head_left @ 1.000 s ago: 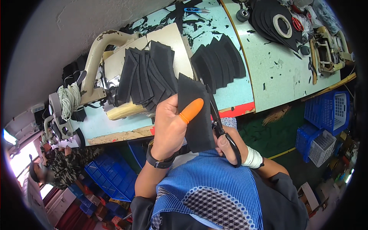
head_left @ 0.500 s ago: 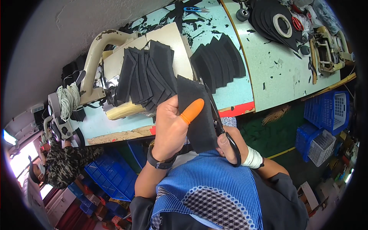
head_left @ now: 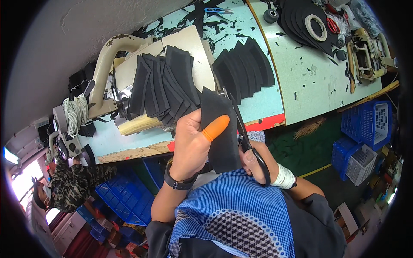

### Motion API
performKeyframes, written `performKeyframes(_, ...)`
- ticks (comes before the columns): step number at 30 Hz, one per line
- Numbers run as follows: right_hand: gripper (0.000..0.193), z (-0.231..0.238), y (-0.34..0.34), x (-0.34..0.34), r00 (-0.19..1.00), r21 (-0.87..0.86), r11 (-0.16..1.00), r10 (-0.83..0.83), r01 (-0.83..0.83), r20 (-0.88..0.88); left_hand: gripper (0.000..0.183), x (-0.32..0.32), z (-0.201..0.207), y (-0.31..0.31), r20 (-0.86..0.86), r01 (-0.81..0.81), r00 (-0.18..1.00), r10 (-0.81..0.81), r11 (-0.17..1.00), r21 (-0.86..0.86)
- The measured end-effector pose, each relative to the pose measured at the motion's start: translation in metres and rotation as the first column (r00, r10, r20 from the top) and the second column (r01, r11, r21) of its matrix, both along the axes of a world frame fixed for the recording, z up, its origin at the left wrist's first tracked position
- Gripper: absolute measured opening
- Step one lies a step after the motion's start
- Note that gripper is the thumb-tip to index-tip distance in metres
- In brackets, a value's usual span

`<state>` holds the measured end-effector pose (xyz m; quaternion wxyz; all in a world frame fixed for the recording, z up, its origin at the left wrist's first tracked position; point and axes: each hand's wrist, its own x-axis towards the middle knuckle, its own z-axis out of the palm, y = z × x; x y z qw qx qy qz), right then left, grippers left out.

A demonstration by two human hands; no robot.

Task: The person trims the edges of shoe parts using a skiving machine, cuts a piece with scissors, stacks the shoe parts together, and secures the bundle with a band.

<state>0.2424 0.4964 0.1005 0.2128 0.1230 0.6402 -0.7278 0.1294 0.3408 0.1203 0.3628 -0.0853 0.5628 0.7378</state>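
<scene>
A black fabric piece (head_left: 220, 146) is pinched in my left hand (head_left: 191, 142), whose thumb wears an orange finger cot (head_left: 216, 127) and lies across the front of the cloth. My right hand (head_left: 260, 161) grips black-handled scissors (head_left: 245, 139), their blades pointing away from me along the right edge of the piece. The blades look nearly closed at that edge. Beyond my left hand, a fanned stack of black fabric pieces (head_left: 161, 86) rests on the cream sewing machine bed. A second fan of black pieces (head_left: 245, 71) lies on the pale table to its right.
A cream sewing machine (head_left: 103, 73) with a white cord bundle (head_left: 76, 115) stands at left. Blue thread snips (head_left: 218, 10) and black scraps lie at the back. Far right hold black discs, a tape roll (head_left: 315, 28) and blue crates (head_left: 365, 124). Another person (head_left: 71, 185) works at far left.
The fabric piece has tipped slightly, its far end lower and a little to the right. The scissors stay along its right edge, and both hands hold nearly the same place.
</scene>
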Motion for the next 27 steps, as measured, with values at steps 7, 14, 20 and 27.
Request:
performKeyframes(7, 0.069, 0.002, 0.0, -0.001, 1.0, 0.021, 1.0, -0.009, 0.009, -0.004, 0.02, 0.002, -0.007, -0.004, -0.038, 0.068, 0.997, -0.067, 0.997, 0.02)
performKeyframes(14, 0.069, -0.001, -0.001, 0.003, 0.998, 0.127, 0.992, -0.02, 0.028, -0.063, 0.02, 0.004, -0.009, -0.002, -0.016, 0.072, 0.997, -0.072, 0.997, 0.012)
performKeyframes(20, 0.071, 0.006, -0.001, -0.001, 0.999, 0.099, 0.994, -0.041, 0.044, -0.032, 0.021, 0.006, -0.009, 0.001, -0.007, 0.063, 0.998, -0.063, 0.998, 0.017)
performKeyframes(27, 0.064, 0.0, 0.001, 0.003, 0.999, 0.089, 0.995, -0.039, 0.042, -0.036, 0.022, 0.007, -0.012, 0.002, 0.002, 0.021, 1.0, -0.022, 0.998, 0.067)
